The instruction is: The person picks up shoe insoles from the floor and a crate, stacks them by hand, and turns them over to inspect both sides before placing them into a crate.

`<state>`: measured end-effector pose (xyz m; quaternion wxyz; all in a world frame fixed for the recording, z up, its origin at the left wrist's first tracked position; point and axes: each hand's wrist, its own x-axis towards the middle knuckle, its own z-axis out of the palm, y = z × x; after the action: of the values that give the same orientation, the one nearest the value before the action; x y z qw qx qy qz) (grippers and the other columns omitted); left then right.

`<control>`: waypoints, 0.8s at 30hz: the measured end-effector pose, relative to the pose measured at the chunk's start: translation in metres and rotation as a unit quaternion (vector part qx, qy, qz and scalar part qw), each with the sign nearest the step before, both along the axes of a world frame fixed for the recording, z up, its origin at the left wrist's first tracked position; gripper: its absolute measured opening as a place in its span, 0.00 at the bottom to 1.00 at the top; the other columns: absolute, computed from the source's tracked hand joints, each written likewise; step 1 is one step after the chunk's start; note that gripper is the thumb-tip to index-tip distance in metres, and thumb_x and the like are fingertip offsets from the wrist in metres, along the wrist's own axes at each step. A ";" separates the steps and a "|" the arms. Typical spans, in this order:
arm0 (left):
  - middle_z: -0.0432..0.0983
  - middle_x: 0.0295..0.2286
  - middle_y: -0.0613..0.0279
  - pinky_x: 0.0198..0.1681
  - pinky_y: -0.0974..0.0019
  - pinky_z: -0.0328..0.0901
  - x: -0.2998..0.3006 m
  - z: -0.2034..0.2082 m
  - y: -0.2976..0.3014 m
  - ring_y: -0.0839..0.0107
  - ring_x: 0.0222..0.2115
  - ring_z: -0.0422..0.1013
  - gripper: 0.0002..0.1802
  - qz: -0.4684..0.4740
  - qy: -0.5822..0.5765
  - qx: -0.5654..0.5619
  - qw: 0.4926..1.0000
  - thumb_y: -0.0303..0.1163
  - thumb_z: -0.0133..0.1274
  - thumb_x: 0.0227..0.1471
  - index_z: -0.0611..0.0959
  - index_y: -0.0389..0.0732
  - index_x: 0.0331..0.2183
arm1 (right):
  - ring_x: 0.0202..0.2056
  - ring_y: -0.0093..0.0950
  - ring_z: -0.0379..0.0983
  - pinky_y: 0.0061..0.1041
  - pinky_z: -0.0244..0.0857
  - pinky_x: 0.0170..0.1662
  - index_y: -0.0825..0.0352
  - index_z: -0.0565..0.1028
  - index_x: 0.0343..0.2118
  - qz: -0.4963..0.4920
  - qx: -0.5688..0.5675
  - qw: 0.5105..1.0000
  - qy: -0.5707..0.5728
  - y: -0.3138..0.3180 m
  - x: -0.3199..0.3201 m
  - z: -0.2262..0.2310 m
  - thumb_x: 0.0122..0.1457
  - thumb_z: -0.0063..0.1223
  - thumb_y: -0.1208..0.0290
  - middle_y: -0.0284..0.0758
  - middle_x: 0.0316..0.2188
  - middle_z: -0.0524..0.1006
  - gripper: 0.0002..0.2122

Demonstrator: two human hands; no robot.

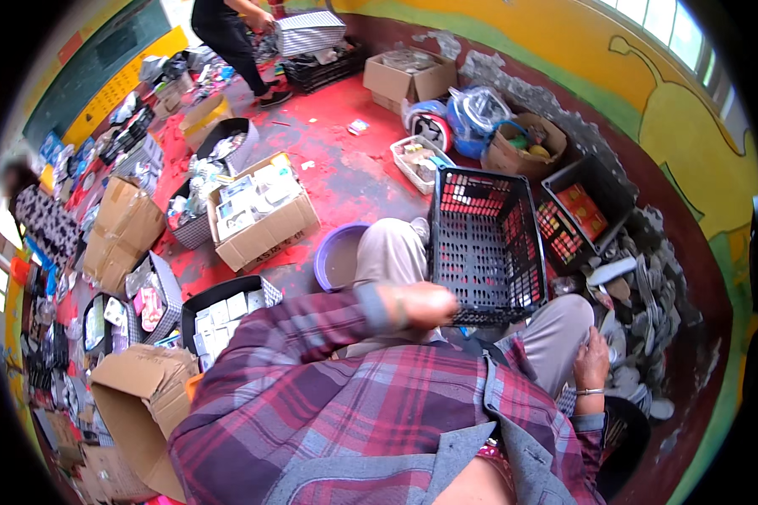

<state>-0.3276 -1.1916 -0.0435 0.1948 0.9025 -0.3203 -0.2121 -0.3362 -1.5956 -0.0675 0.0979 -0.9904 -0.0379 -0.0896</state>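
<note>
I sit on the floor in a plaid shirt with a black plastic crate resting between my knees. My left hand reaches across my body, and its fingers curl at the crate's near left corner, gripping the rim. My right hand, with a bracelet on the wrist, hangs beside my right knee. It dips into a pile of grey flat items along the wall. Its fingertips are hidden among them, so any hold is unclear.
A purple basin sits by my left knee. Around it are a cardboard box of packets, a black bin of white packets, an open cardboard box and a second black crate. Another person stands at the back.
</note>
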 end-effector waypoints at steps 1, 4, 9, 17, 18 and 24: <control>0.75 0.26 0.48 0.35 0.55 0.67 0.013 -0.005 -0.030 0.52 0.30 0.73 0.16 -0.049 -0.001 -0.023 0.999 0.42 0.50 0.49 0.79 0.37 0.29 | 0.41 0.46 0.70 0.37 0.65 0.44 0.69 0.63 0.53 -0.004 0.031 0.999 0.020 -0.013 -0.014 -0.016 0.50 0.51 0.75 0.48 0.40 0.73 0.24; 0.76 0.28 0.49 0.37 0.57 0.66 0.025 -0.030 -0.114 0.53 0.34 0.73 0.22 -0.142 0.004 -0.057 0.988 0.49 0.53 0.47 0.79 0.37 0.30 | 0.39 0.46 0.71 0.38 0.65 0.41 0.65 0.63 0.53 -0.046 0.063 0.995 0.062 0.008 -0.047 -0.009 0.51 0.52 0.72 0.49 0.39 0.73 0.24; 0.77 0.29 0.51 0.39 0.58 0.67 0.033 -0.066 -0.188 0.54 0.35 0.73 0.29 -0.229 -0.041 -0.074 0.970 0.54 0.58 0.39 0.81 0.35 0.32 | 0.32 0.43 0.73 0.36 0.65 0.34 0.67 0.73 0.38 -0.086 0.135 0.984 0.077 0.015 -0.070 0.004 0.52 0.51 0.68 0.45 0.28 0.76 0.12; 0.77 0.31 0.49 0.39 0.57 0.66 0.029 -0.057 -0.179 0.53 0.36 0.72 0.26 -0.150 -0.019 -0.129 0.980 0.52 0.55 0.44 0.78 0.35 0.30 | 0.26 0.48 0.68 0.42 0.60 0.28 0.66 0.66 0.22 -0.062 -0.012 0.997 0.041 0.012 -0.072 0.002 0.54 0.49 0.66 0.47 0.20 0.70 0.10; 0.76 0.30 0.49 0.39 0.57 0.66 0.028 -0.060 -0.179 0.52 0.36 0.72 0.26 -0.164 -0.020 -0.118 0.979 0.52 0.54 0.44 0.78 0.35 0.31 | 0.26 0.47 0.68 0.42 0.60 0.28 0.66 0.67 0.22 -0.039 -0.001 0.998 0.048 0.011 -0.070 0.003 0.54 0.49 0.66 0.46 0.20 0.70 0.10; 0.76 0.29 0.49 0.39 0.56 0.65 0.036 -0.073 -0.190 0.53 0.35 0.72 0.19 -0.262 0.059 -0.109 0.957 0.44 0.52 0.45 0.80 0.38 0.33 | 0.21 0.43 0.66 0.36 0.59 0.25 0.68 0.66 0.22 0.038 0.159 0.979 0.121 -0.007 -0.069 0.008 0.54 0.50 0.70 0.44 0.17 0.67 0.09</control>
<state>-0.2920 -1.3819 -0.1169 0.2480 0.7462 -0.5544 -0.2724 -0.4051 -1.6031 -0.0599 0.2615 -0.9635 -0.0490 0.0296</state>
